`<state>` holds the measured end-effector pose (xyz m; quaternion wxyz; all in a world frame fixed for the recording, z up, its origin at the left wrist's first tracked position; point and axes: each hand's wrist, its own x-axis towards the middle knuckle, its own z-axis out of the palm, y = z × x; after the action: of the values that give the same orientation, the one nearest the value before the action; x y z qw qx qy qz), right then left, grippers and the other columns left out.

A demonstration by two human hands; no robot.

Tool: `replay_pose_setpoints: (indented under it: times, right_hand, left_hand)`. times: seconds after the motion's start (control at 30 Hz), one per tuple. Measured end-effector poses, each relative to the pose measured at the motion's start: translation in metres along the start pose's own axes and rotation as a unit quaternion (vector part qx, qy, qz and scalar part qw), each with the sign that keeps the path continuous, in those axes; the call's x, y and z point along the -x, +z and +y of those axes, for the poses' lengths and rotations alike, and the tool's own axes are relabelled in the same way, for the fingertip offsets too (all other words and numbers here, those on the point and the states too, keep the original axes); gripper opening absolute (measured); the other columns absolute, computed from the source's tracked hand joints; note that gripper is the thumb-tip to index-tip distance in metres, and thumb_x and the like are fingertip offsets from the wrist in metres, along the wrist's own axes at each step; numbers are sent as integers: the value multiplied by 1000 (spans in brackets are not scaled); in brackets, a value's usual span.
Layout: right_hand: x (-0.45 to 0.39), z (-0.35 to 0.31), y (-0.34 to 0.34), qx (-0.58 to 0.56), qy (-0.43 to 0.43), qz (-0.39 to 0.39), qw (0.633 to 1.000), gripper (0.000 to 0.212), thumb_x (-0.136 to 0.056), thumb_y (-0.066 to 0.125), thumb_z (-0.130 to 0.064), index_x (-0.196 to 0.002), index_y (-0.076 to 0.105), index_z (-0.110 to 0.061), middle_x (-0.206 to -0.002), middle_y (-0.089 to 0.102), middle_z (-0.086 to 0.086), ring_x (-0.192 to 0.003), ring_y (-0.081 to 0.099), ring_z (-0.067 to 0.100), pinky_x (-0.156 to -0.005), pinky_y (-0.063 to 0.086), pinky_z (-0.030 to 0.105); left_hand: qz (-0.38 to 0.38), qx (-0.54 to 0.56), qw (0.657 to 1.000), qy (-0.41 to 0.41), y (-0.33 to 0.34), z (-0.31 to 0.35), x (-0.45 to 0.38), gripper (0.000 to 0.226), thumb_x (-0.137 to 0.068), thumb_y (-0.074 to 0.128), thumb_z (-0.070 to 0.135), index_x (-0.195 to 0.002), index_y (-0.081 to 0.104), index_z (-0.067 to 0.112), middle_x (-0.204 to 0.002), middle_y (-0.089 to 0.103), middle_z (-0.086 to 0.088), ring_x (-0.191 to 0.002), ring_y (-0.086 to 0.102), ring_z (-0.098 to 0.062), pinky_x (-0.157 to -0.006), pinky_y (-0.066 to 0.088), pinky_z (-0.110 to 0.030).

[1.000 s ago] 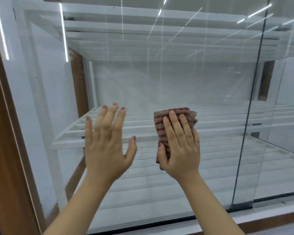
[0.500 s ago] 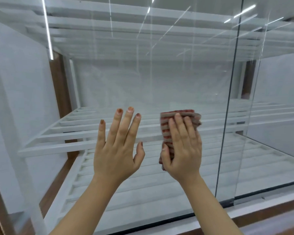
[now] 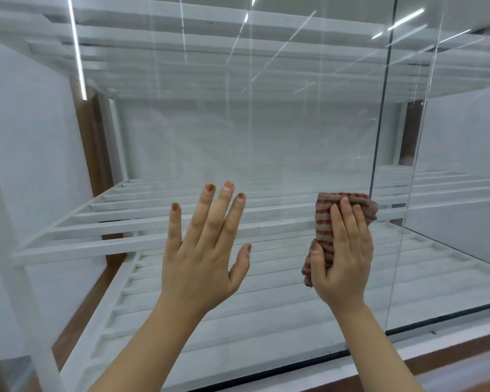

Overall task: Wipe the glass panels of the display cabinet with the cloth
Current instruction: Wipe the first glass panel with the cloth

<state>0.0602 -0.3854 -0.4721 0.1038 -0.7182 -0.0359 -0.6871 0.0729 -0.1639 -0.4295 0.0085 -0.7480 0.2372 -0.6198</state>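
The front glass panel (image 3: pixel 266 131) of the display cabinet fills the head view, with ceiling lights reflected in it. My right hand (image 3: pixel 343 258) presses a folded red-and-beige striped cloth (image 3: pixel 324 222) flat against the glass, close to the panel's vertical right edge (image 3: pixel 379 154). My left hand (image 3: pixel 207 250) is held up with fingers spread, palm toward the glass at centre, holding nothing. Whether it touches the glass I cannot tell.
White slatted shelves (image 3: pixel 159 222) run behind the glass at mid height and along the bottom. A second glass panel (image 3: pixel 458 165) continues to the right of the edge. A white sill and brown wooden frame (image 3: pixel 450 360) run below, and brown wood (image 3: pixel 94 154) shows at the left.
My right hand has slid the cloth to the right, up to the panel's vertical edge. My left hand stays raised and open, and the view has shifted right.
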Motion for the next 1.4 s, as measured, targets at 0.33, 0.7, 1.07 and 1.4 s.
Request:
replay_pose_setpoints:
  times: [0.33,0.7,1.07,1.4]
  right_hand:
    - [-38,17,-7,14,-36,-4,999,55,-89,40,-30,-139,35,-9,-147,34,9,-140,23,23,-111,24,49]
    - [-7,30,-10,-18,52,13,998,53,-90,39,-24,-139,33,-4,-148,30,9,-140,22,27,-115,17,43]
    - [-14,50,-19,-45,107,52,992,46,-94,34,-16,-137,39,0,-145,34,10,-137,27,26,-115,20,41]
    - [20,-85,-3,-241,177,132,945,38,-98,41,-33,-136,43,-33,-125,54,22,-105,54,51,-82,46,64]
  left_hand:
    - [-13,-22,999,22,17,24,-8,65,-94,33,47,-147,24,11,-154,16,-5,-143,12,-22,-115,2,-49]
    - [-9,-16,1000,16,17,24,-8,65,-93,34,46,-147,23,12,-154,16,-5,-142,12,-23,-115,3,-49]
    - [-14,8,999,35,16,19,-6,64,-93,38,44,-146,26,12,-154,17,-5,-142,14,-22,-115,5,-48]
    - [-10,5,1000,8,-15,-54,55,58,-93,37,40,-144,29,13,-152,22,-3,-141,17,-22,-114,9,-48]
